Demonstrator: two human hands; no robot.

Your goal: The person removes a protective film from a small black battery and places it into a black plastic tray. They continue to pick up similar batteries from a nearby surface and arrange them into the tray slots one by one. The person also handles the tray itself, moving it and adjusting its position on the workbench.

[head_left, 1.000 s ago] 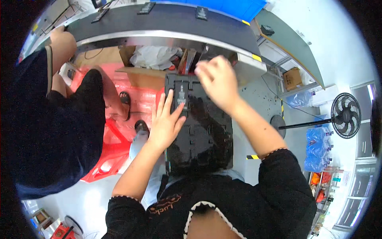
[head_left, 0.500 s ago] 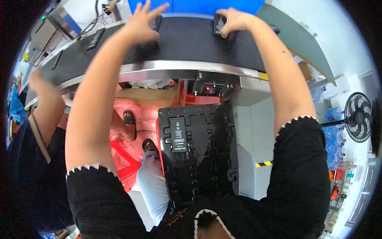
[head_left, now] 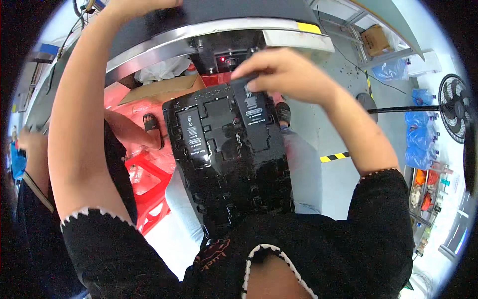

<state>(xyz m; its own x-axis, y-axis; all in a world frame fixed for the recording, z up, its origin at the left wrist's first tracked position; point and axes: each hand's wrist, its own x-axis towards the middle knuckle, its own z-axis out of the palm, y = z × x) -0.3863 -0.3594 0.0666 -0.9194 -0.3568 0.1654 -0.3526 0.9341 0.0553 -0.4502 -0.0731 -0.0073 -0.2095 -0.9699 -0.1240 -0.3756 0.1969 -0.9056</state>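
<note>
My right hand (head_left: 289, 74) pinches the near-top end of a flat black battery (head_left: 251, 104) between thumb and fingers. That battery lies at a slight tilt over the upper right pocket of a black moulded plastic tray (head_left: 226, 194); whether it is fully seated I cannot tell. A second flat black battery (head_left: 194, 137) lies in the upper left pocket. The tray stands in front of my body, just below the belt's edge. My left hand (head_left: 142, 5) reaches over the black conveyor belt (head_left: 214, 11) at the top edge, its fingers mostly cut off from view.
A metal rail (head_left: 199, 32) edges the belt. Below it sits an open cardboard box (head_left: 157, 89) with clear plastic. At left is another person's arm (head_left: 35, 159), near a red plastic stool (head_left: 147, 184). A black fan (head_left: 453, 102) stands at right.
My right hand has carried a battery from the belt down to the tray's upper right pocket. My left hand has shifted up and left, mostly out of the picture. The view has tilted downward.
</note>
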